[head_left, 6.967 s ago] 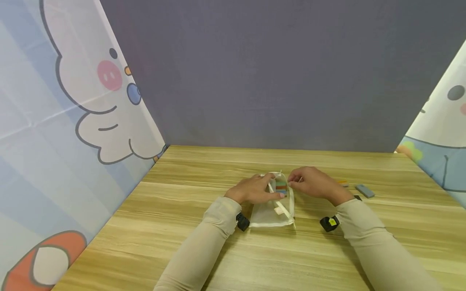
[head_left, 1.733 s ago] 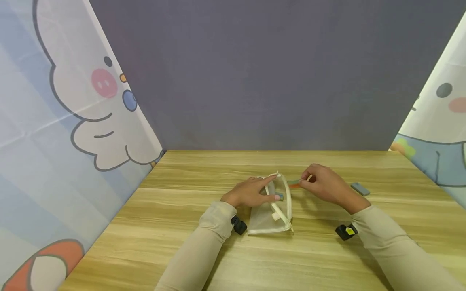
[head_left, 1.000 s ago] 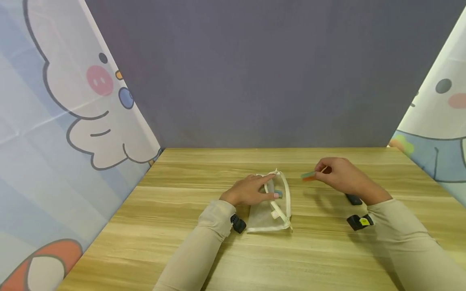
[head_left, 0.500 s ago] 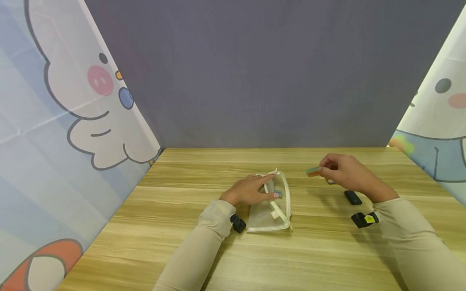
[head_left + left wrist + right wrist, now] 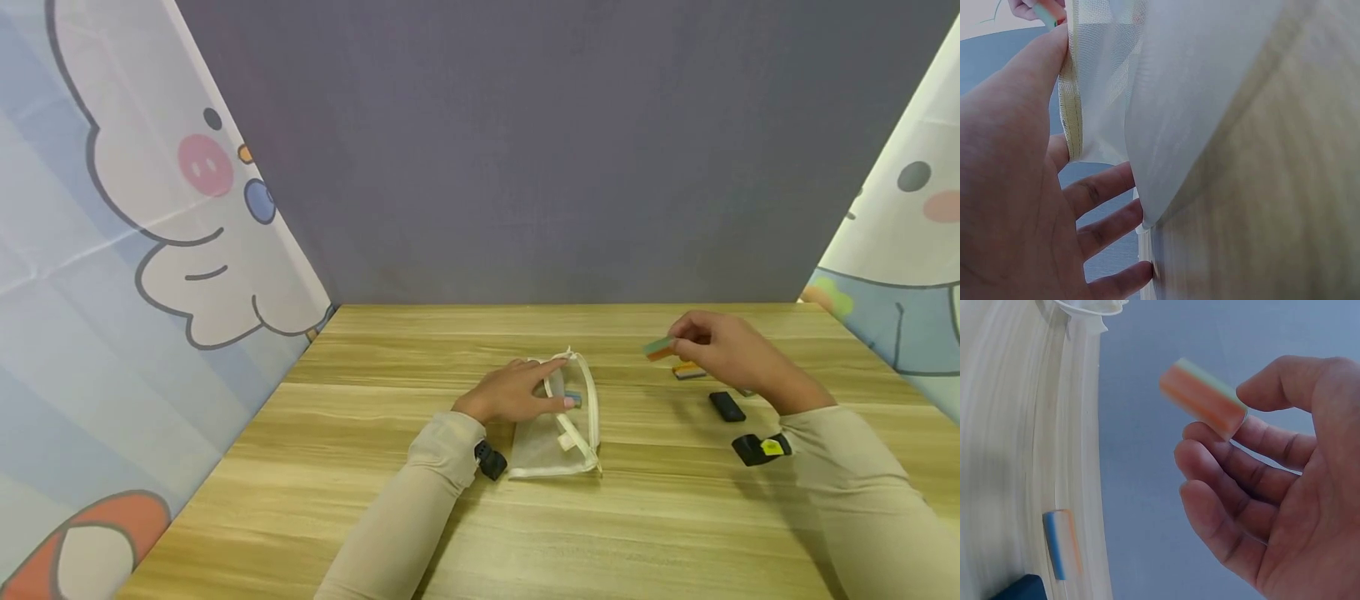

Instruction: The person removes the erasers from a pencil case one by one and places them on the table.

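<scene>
A translucent white mesh pouch [image 5: 536, 454] with pale zipper edging lies on the table, its mouth facing right. My left hand [image 5: 513, 396] rests on it with fairly straight fingers. The thumb crosses the mouth's edge and the index finger touches its far corner; in the left wrist view the other fingers of the left hand [image 5: 1029, 187] touch the mesh. A small blue block [image 5: 574, 398] shows inside, by the thumb. Above the table to the right, my right hand [image 5: 723, 350] pinches a small green-and-orange striped block [image 5: 1204, 400] by one end, between thumb and fingers.
An orange-and-blue edged block [image 5: 688, 371] lies below the right hand. Nearer sits a black block [image 5: 727, 407], with a grey one [image 5: 746, 392] mostly hidden behind the right wrist. A dark grey panel [image 5: 510, 167] stands behind the wooden table [image 5: 420, 342].
My right hand has drawn the green-and-orange block out of the pouch's mouth and carried it right, lifting slightly. The orange-and-blue block has come into view under it. My left hand stays put.
</scene>
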`<state>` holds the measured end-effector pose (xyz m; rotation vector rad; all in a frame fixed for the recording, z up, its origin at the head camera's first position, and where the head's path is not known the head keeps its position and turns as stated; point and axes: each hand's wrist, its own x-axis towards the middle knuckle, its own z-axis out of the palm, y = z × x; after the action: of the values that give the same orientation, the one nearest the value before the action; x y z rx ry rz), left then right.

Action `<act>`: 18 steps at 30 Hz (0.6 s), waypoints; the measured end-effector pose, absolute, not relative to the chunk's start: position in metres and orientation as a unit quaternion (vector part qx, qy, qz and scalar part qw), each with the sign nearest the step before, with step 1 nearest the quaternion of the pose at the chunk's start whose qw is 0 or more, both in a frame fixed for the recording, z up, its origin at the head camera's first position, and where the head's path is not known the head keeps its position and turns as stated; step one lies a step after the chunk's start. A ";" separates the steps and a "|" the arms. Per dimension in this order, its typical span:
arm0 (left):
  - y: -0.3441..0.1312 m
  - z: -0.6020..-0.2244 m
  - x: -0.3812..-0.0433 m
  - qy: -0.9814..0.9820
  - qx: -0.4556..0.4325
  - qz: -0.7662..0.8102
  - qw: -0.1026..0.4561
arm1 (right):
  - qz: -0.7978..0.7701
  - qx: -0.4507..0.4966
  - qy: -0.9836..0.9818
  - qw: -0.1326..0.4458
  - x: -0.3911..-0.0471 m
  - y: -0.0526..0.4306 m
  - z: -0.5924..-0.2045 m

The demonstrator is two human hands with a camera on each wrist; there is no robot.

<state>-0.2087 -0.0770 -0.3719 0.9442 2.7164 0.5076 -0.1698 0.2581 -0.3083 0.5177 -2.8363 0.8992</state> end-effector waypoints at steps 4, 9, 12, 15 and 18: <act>-0.076 -0.372 -0.210 0.924 0.322 0.172 0.111 | 0.293 0.159 -0.941 0.056 -0.172 0.264 -0.308; -0.076 -0.373 -0.210 0.924 0.322 0.171 0.113 | 0.291 0.162 -0.941 0.058 -0.173 0.268 -0.309; -0.076 -0.372 -0.210 0.925 0.322 0.170 0.113 | 0.291 0.166 -0.940 0.062 -0.173 0.270 -0.309; -0.076 -0.371 -0.210 0.925 0.321 0.169 0.114 | 0.292 0.169 -0.939 0.063 -0.175 0.273 -0.309; -0.075 -0.371 -0.209 0.925 0.321 0.170 0.115 | 0.291 0.171 -0.939 0.061 -0.176 0.275 -0.310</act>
<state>-0.2092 -0.0755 -0.3707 0.9395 2.7106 0.4973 -0.1760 0.2751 -0.3102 0.5162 -2.8412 0.8810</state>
